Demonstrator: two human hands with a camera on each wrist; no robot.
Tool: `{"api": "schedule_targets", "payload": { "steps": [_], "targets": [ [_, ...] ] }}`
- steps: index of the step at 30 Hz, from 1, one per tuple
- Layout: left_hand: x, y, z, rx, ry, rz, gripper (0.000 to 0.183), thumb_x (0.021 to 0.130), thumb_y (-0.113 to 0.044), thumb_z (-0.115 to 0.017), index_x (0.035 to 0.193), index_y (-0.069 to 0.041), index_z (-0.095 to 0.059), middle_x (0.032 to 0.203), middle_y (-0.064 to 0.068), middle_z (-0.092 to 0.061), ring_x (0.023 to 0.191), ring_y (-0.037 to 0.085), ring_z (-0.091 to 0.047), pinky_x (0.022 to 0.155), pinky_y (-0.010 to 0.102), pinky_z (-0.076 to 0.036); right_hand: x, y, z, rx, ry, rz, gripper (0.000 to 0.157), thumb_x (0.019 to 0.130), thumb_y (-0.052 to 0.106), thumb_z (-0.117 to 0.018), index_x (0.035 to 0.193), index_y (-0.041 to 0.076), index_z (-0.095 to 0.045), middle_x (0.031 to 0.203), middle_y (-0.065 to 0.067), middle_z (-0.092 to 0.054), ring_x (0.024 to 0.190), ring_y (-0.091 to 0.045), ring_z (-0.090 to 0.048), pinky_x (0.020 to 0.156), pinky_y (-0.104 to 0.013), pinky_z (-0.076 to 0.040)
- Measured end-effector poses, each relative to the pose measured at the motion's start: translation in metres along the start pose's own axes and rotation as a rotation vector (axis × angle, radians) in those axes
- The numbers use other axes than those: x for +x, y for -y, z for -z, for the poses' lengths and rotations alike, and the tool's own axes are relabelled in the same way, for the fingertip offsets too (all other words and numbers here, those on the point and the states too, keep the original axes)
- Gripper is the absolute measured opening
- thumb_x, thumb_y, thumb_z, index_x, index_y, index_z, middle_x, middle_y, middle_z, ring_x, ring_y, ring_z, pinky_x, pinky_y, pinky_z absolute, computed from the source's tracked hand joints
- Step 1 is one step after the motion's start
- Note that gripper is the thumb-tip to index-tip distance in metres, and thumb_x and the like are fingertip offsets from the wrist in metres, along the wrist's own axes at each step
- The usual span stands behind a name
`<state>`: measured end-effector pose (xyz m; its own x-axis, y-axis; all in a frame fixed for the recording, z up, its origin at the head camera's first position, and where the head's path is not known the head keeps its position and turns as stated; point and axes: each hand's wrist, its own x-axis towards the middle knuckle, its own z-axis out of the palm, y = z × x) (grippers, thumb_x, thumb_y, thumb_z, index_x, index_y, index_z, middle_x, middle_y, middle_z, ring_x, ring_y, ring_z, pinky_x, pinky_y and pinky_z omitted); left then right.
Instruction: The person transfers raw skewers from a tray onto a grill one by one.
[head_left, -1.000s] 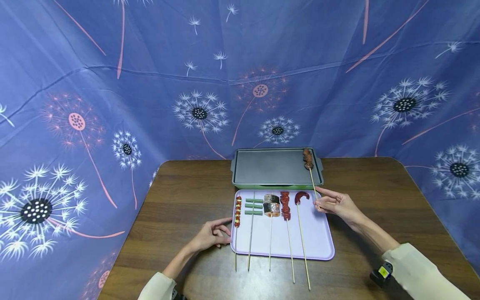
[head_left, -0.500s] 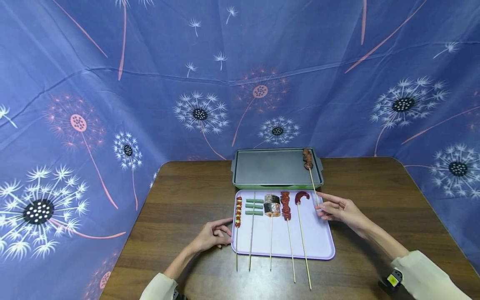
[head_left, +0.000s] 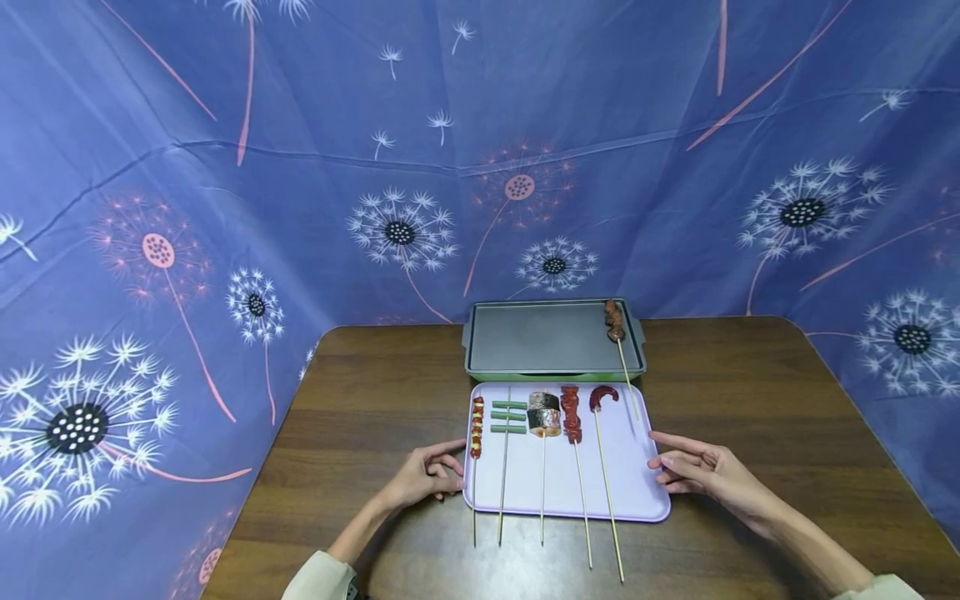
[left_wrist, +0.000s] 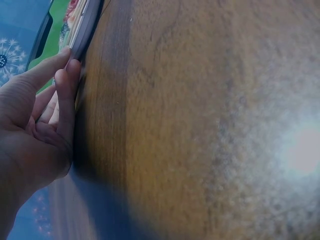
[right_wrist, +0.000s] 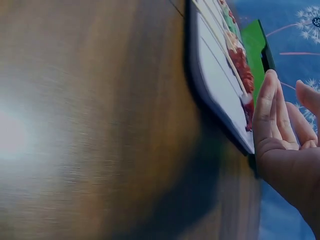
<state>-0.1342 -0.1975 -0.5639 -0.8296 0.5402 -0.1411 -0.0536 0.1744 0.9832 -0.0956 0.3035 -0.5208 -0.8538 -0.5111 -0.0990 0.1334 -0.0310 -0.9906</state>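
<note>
At lower centre, the left hand (head_left: 422,477) touches the lilac tray (head_left: 637,500) with loose fingers, the right hand (head_left: 708,475), fingers relaxed and extended, sits beside it, and a browned-meat skewer (head_left: 614,322) leans on the griddle (head_left: 532,335) above.

Tray (head_left: 637,492) pale lilac. Griddle (head_left: 536,337) dark grey over green. Table (head_left: 375,375) brown, wood-grained. Backdrop (head_left: 645,225) blue, white-and-pink dandelion print. 3 skewered sticks (head_left: 508,415) green.

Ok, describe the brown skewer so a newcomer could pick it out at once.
On the wooden table, find the dark flat griddle beyond the lilac tray. The brown skewer lies at the griddle's right end, its stick reaching back over the tray. It alone has its food on the griddle; the other five skewers have theirs on the tray.
</note>
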Motion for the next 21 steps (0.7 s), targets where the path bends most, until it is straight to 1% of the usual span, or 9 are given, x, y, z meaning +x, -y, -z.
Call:
{"api": "schedule_targets", "payload": {
  "steps": [3, 6, 8, 10, 11, 13, 16, 18, 21],
  "targets": [
    [-0.001, -0.001, -0.001, 0.003, -0.003, 0.000, 0.069, 0.089, 0.004, -0.074, 0.150, 0.009, -0.042, 0.111, 0.041, -0.063, 0.066, 0.002, -0.064, 0.053, 0.016, -0.050, -0.013, -0.004, -0.006, 0.003, 0.007, -0.030, 0.045, 0.108, 0.004, -0.044, 0.154, 0.007, -0.045, 0.124, -0.010, -0.073, 0.105, -0.012, -0.072, 0.091, -0.034, -0.060],
    [-0.001, -0.002, -0.002, 0.003, 0.000, -0.009, 0.068, 0.089, 0.003, -0.074, 0.149, 0.009, -0.043, 0.111, 0.041, -0.063, 0.068, 0.002, -0.065, 0.053, 0.016, -0.050, -0.024, -0.011, -0.011, 0.037, 0.022, -0.039, 0.045, 0.109, 0.004, -0.043, 0.154, 0.007, -0.045, 0.125, -0.009, -0.073, 0.108, -0.014, -0.072, 0.092, -0.034, -0.060],
    [0.003, -0.001, -0.004, 0.000, 0.012, -0.019, 0.068, 0.089, 0.003, -0.074, 0.149, 0.009, -0.043, 0.111, 0.041, -0.062, 0.068, 0.002, -0.065, 0.054, 0.016, -0.050, -0.033, -0.016, -0.013, 0.086, 0.039, -0.020, 0.046, 0.109, 0.001, -0.040, 0.151, 0.016, -0.051, 0.125, -0.008, -0.073, 0.110, -0.014, -0.072, 0.092, -0.033, -0.060],
    [0.005, 0.000, -0.005, 0.000, 0.019, -0.025, 0.067, 0.090, 0.002, -0.074, 0.150, 0.008, -0.043, 0.111, 0.040, -0.063, 0.069, 0.002, -0.066, 0.054, 0.016, -0.051, -0.041, -0.020, -0.017, 0.125, 0.052, -0.009, 0.048, 0.109, -0.001, -0.039, 0.149, 0.020, -0.053, 0.125, -0.007, -0.074, 0.110, -0.014, -0.072, 0.093, -0.032, -0.059],
    [0.005, 0.000, -0.005, -0.001, 0.018, -0.022, 0.067, 0.090, 0.001, -0.074, 0.150, 0.007, -0.043, 0.111, 0.039, -0.064, 0.069, 0.002, -0.066, 0.055, 0.016, -0.051, -0.043, -0.023, -0.019, 0.140, 0.062, -0.005, 0.048, 0.109, -0.001, -0.038, 0.150, 0.020, -0.053, 0.125, -0.008, -0.073, 0.110, -0.015, -0.072, 0.092, -0.032, -0.059],
    [0.003, 0.002, -0.004, 0.001, 0.003, -0.016, 0.068, 0.089, 0.001, -0.075, 0.149, 0.007, -0.044, 0.110, 0.037, -0.065, 0.068, 0.002, -0.066, 0.054, 0.016, -0.051, -0.045, -0.027, -0.025, 0.155, 0.074, -0.015, 0.047, 0.108, -0.001, -0.039, 0.152, 0.014, -0.050, 0.125, -0.010, -0.073, 0.110, -0.016, -0.072, 0.093, -0.033, -0.059],
    [-0.002, 0.003, -0.001, 0.009, -0.030, -0.012, 0.068, 0.088, 0.002, -0.076, 0.148, 0.007, -0.046, 0.108, 0.036, -0.066, 0.066, 0.002, -0.065, 0.053, 0.016, -0.050, -0.043, -0.032, -0.036, 0.156, 0.095, -0.037, 0.046, 0.108, 0.000, -0.041, 0.154, -0.003, -0.038, 0.125, -0.016, -0.072, 0.110, -0.019, -0.072, 0.093, -0.037, -0.059],
    [-0.005, 0.003, 0.001, 0.016, -0.037, -0.021, 0.067, 0.088, 0.002, -0.076, 0.148, 0.008, -0.046, 0.107, 0.036, -0.066, 0.066, 0.002, -0.064, 0.052, 0.016, -0.049, -0.041, -0.035, -0.042, 0.160, 0.104, -0.046, 0.049, 0.108, 0.001, -0.042, 0.153, -0.014, -0.029, 0.126, -0.019, -0.071, 0.110, -0.021, -0.073, 0.093, -0.039, -0.059],
    [-0.004, 0.004, 0.000, 0.019, -0.016, -0.033, 0.067, 0.089, -0.001, -0.076, 0.148, 0.007, -0.045, 0.108, 0.037, -0.066, 0.066, 0.001, -0.064, 0.054, 0.015, -0.049, -0.043, -0.039, -0.048, 0.171, 0.107, -0.048, 0.053, 0.107, 0.000, -0.044, 0.150, -0.020, -0.020, 0.126, -0.020, -0.071, 0.110, -0.022, -0.073, 0.093, -0.041, -0.058]
  ]
}}
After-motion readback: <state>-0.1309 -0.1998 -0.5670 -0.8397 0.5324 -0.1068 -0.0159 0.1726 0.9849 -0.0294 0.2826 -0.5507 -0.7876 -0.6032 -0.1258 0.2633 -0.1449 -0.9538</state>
